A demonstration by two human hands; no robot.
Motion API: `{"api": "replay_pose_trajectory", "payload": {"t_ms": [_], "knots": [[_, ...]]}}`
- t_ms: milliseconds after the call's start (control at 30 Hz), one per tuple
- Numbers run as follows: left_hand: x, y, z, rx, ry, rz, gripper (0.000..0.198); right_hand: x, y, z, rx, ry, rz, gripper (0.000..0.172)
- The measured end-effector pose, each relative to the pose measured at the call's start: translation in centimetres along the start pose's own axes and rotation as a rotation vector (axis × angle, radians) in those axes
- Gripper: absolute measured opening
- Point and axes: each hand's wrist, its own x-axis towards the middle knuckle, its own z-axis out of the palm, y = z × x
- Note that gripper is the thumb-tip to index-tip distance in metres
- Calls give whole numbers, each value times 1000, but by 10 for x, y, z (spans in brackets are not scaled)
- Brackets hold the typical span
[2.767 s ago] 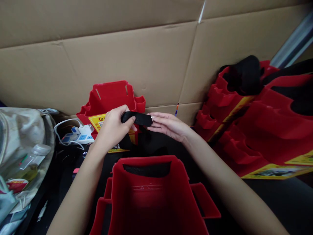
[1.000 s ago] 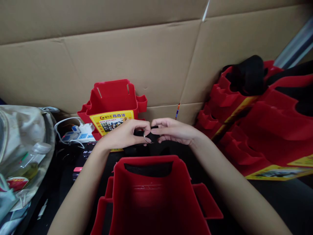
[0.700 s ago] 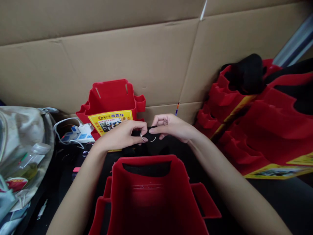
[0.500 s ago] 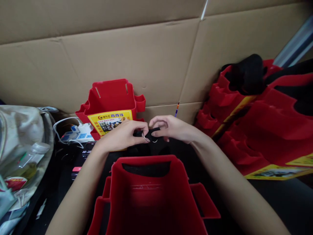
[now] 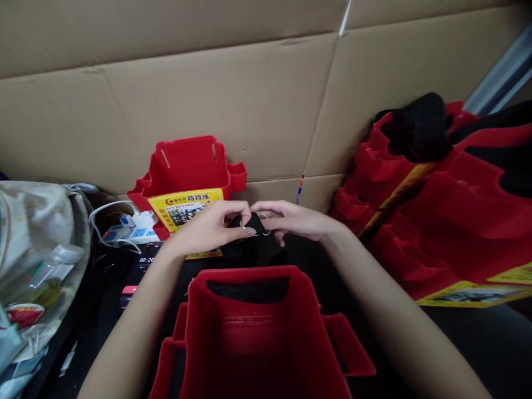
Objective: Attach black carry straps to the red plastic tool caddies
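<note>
Beyond the near red plastic box (image 5: 253, 271), both hands meet at a black strap (image 5: 255, 224) that carries two thin metal rings. My left hand (image 5: 210, 224) pinches the left metal ring (image 5: 249, 233) between thumb and forefinger. With its fingers closed, my right hand (image 5: 291, 219) grips the strap beside the other metal ring (image 5: 267, 233); part of that ring is covered by the fingers. The box stands open toward me, with a slot in its far wall that shows black material. Below the hands, the strap's lower part merges with the dark surface.
A red box with a yellow label (image 5: 187, 172) stands behind my left hand. Stacked red boxes with black straps (image 5: 449, 221) fill the right. To the left are a power strip (image 5: 145, 233), a phone (image 5: 143, 260) and a bag with a bottle (image 5: 54, 271). Cardboard (image 5: 208, 100) rises behind.
The two rings have come closer together and show more clearly, with the strap raised between them. My right hand has shifted slightly left and its fingers have flattened.
</note>
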Motion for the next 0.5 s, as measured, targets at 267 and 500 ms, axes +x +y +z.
{"api": "replay_pose_trajectory", "payload": {"t_ms": [267, 500], "knots": [[-2, -6, -9, 16, -35, -37, 19, -7, 3, -19, 194, -34, 16, 27], [-1, -4, -4, 55, -88, -65, 20, -25, -12, -28, 290, 134, -177, 19]]}}
